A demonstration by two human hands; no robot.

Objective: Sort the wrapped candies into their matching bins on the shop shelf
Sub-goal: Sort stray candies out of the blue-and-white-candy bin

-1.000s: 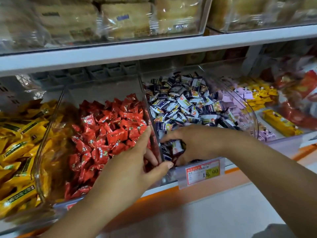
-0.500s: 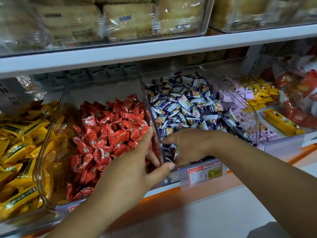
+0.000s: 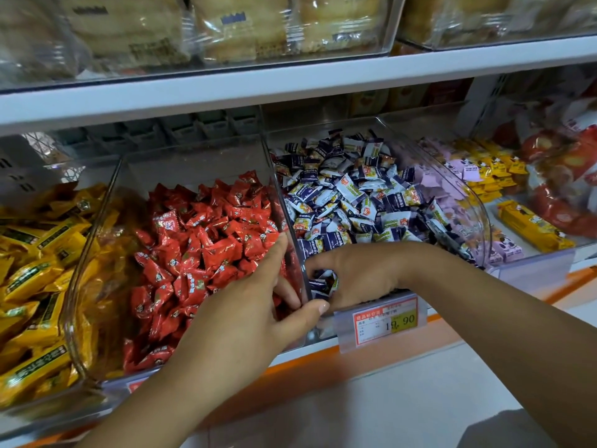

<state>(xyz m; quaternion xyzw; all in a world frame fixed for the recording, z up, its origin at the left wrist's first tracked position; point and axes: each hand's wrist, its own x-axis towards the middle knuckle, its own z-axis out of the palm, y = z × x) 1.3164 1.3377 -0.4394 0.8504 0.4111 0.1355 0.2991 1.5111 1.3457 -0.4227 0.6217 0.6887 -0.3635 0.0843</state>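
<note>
Red wrapped candies (image 3: 206,240) fill a clear bin (image 3: 75,286) at the middle of the shelf. Blue-and-white wrapped candies (image 3: 355,195) fill the clear bin (image 3: 479,215) to its right. My left hand (image 3: 252,315) reaches into the red bin's front right corner, fingers inside against the candies and thumb outside, pinching the clear wall between the two bins. My right hand (image 3: 358,273) is at the front of the blue-and-white bin, with its fingers curled round a few blue-and-white candies (image 3: 323,281).
Yellow wrapped bars (image 3: 29,273) lie in the bin at far left. Pink and yellow packets (image 3: 478,169) sit in bins at right. A price tag (image 3: 384,320) hangs on the shelf's front edge. Packaged cakes (image 3: 239,27) sit on the upper shelf.
Both hands stay almost where they were. The right hand's fingers have shifted slightly among the blue-and-white candies at the bin's front.
</note>
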